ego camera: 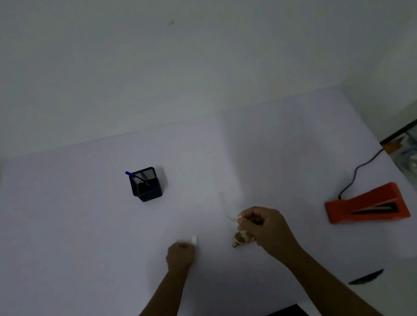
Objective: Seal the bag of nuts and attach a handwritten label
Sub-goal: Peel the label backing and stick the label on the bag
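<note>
My right hand [264, 226] is closed around a clear plastic bag of nuts [241, 239]. The nuts bunch at the bag's bottom under my fist, and the bag's empty top [226, 206] trails up and left. My left hand [181, 255] is a loose fist on the table, fingers pinching a small white label [194, 240]. A dark mesh pen holder [146, 184] with a blue pen [135, 177] stands farther back on the left. An orange heat sealer [367, 206] lies at the right.
The white table [80, 242] fills the view, with its right edge near the sealer. A black cord [357, 174] runs from the sealer off the table's right side. Clutter sits on a lower surface at the far right [413, 155]. A dark object [366, 277] lies beyond the front right corner.
</note>
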